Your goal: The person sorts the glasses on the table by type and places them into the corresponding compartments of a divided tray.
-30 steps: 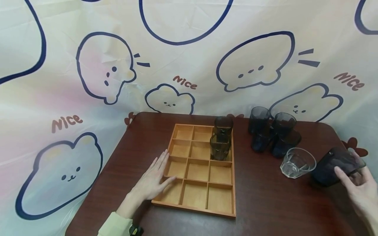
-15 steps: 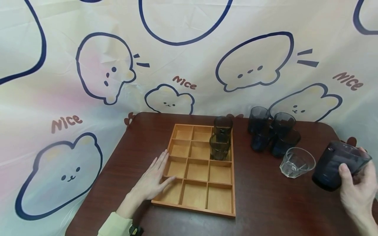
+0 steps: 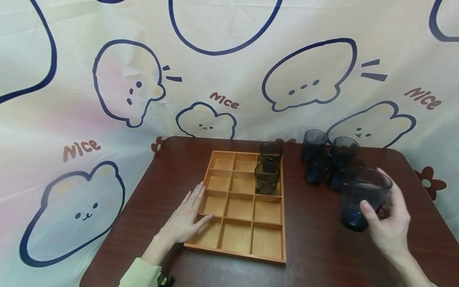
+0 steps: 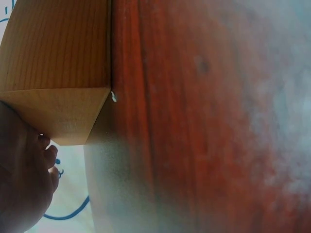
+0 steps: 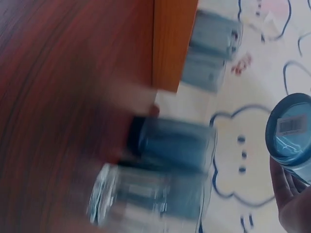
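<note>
1. Centrally, the wooden tray (image 3: 247, 207) lies on the dark red bench (image 3: 315, 243); it is divided into twelve compartments, three across and four deep.
2. My left hand (image 3: 184, 219) lies flat at the tray's 9 o'clock edge, fingers straight and together, fingertips touching the rim. The left wrist view shows a corner of the tray (image 4: 58, 73) against the bench surface (image 4: 194, 121), with my hand (image 4: 22, 184) just beside it.
3. My right hand (image 3: 385, 223), at 3 o'clock from the tray, is clamped on a dark blue glass (image 3: 362, 197): the thumb wraps the near side and the fingers curl round the far side. The glass is upright and lifted clear of the bench, well apart from the tray.
4. In the right wrist view the base of this glass (image 5: 291, 133) bears a barcode label, with my fingers (image 5: 289, 194) beneath it.
5. Two smoky glasses stand in the tray's right-hand column: one (image 3: 271, 153) in the farthest compartment, one (image 3: 267, 179) in the next compartment toward me, touching or nearly so.
6. A cluster of dark blue glasses (image 3: 324, 157) stands on the bench at 1 o'clock from the tray, partly hidden behind the held glass.
7. Behind the bench hangs a cartoon-printed cloth (image 3: 215, 71).
</note>
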`<state>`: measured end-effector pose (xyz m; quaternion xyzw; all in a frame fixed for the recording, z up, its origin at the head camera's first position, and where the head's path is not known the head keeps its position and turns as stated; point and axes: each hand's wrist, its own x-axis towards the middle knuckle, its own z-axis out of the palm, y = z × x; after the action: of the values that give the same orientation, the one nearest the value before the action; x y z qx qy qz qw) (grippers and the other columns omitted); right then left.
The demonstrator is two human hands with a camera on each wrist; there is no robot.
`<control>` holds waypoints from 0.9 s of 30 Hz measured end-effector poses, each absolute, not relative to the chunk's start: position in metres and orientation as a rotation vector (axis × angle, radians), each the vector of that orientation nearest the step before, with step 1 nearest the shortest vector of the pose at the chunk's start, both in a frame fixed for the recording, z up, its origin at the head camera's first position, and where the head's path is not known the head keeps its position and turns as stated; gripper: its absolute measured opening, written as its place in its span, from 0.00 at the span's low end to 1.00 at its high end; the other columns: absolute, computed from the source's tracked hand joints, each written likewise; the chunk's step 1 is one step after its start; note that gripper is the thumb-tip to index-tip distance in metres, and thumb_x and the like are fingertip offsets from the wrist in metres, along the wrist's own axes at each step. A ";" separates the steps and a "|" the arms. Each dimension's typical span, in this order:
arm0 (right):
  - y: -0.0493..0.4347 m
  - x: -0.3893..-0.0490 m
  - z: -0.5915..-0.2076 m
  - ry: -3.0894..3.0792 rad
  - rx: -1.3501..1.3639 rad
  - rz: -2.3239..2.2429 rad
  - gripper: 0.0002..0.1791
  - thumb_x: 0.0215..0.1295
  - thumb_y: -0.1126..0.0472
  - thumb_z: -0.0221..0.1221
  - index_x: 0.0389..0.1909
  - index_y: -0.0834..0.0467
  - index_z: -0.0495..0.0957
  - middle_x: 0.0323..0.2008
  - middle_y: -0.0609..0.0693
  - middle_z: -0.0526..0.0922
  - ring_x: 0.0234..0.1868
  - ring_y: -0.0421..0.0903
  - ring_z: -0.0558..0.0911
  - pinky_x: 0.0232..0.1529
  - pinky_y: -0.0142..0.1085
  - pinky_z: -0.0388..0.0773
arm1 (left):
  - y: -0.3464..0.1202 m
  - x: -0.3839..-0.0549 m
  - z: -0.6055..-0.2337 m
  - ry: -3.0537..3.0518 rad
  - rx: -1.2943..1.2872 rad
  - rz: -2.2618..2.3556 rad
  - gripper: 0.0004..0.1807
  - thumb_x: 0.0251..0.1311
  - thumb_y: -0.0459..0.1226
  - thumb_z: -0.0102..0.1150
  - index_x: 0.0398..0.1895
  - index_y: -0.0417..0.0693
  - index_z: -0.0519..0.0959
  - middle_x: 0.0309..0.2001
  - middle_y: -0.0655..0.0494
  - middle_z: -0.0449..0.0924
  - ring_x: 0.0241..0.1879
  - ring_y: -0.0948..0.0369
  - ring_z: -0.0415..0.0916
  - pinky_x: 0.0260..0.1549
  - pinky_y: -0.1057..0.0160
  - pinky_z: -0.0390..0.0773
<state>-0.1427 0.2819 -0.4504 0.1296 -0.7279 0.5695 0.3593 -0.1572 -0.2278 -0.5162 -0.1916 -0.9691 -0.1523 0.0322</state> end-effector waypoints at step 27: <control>0.165 -0.183 -0.490 -2.246 0.597 1.479 0.59 0.53 0.72 0.81 0.85 0.55 0.62 0.68 0.60 0.83 0.63 0.26 0.80 0.60 0.13 0.74 | -0.228 -0.157 -0.516 -2.964 -0.608 -0.429 0.53 0.77 0.58 0.60 0.89 0.34 0.50 0.90 0.40 0.49 0.90 0.44 0.51 0.87 0.38 0.58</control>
<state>-0.1826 0.1652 -0.4901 0.2128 -0.8000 0.5270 0.1921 -0.1568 -0.2277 -0.5162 -0.1989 -0.9690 -0.1402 0.0426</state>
